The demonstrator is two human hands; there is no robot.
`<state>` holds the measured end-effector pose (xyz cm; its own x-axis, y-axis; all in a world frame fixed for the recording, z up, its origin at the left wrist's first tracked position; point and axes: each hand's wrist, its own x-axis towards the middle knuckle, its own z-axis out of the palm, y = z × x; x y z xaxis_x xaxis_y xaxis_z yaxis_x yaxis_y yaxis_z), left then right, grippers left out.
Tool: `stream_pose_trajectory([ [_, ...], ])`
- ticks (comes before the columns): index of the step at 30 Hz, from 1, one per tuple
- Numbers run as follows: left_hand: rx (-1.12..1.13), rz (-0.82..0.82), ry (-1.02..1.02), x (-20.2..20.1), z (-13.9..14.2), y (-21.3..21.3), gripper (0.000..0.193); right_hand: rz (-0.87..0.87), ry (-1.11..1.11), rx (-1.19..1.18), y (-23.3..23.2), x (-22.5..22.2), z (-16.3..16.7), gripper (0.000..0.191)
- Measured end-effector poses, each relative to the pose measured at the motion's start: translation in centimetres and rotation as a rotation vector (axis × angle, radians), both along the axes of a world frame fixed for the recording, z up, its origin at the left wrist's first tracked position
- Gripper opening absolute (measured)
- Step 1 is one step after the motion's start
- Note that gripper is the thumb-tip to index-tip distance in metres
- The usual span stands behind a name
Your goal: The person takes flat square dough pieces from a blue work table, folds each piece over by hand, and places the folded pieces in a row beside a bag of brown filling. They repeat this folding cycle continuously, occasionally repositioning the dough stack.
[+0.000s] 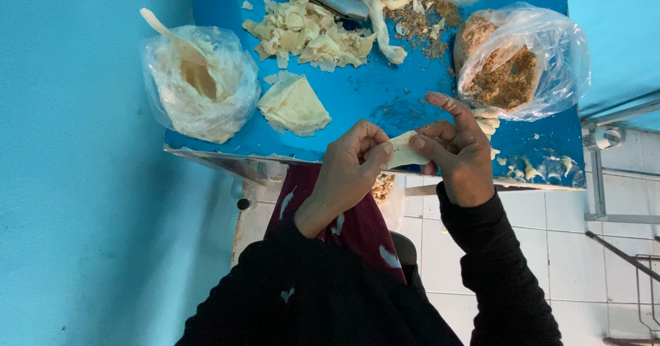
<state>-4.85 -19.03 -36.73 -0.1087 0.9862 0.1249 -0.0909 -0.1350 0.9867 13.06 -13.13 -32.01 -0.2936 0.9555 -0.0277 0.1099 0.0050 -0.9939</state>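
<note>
both hands pinch one small pale piece of dough (404,151) between them, just past the near edge of the blue worktop (371,95). the left hand (349,171) has its fingers (377,155) curled narrow, thumb and forefinger closed on the left end of the dough. the right hand (459,152) grips the right end between thumb and forefinger, while its other fingers (450,105) stand lifted and spread above. beyond the left fingers lies a folded stack of thin dough sheets (294,104), and further off a heap of torn dough scraps (309,35). to the left of that stack sits a clear bag of pale paste (199,85) with a spoon handle (165,31) sticking out. just beyond the right fingers rests a clear bag of brown crumbly filling (512,64). small dough bits (540,169) lie on the worktop to the right of the right hand.
</note>
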Motion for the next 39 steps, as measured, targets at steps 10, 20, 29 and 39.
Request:
stream_pose_trajectory([
  [10, 0.002, 0.051, 0.171, 0.7, 0.6, -0.3, 0.016, 0.079, 0.029, 0.173, 0.3, 0.7, -0.9, 0.055],
  [20, 0.211, 0.199, 1.147, -0.3, 0.0, -2.0, 0.013, 0.114, -0.579, 0.509, 0.2, -1.5, -1.1, 0.064],
  [29, 0.721, 0.089, 1.225, -2.9, -2.6, -1.2, 0.035, -0.092, -0.699, 0.856, -1.6, 3.7, -2.3, 0.044],
  [39, 0.755, 0.098, 1.155, -0.8, -4.2, -1.1, 0.035, -0.48, -1.452, 0.882, -0.1, 27.9, -8.1, 0.072],
])
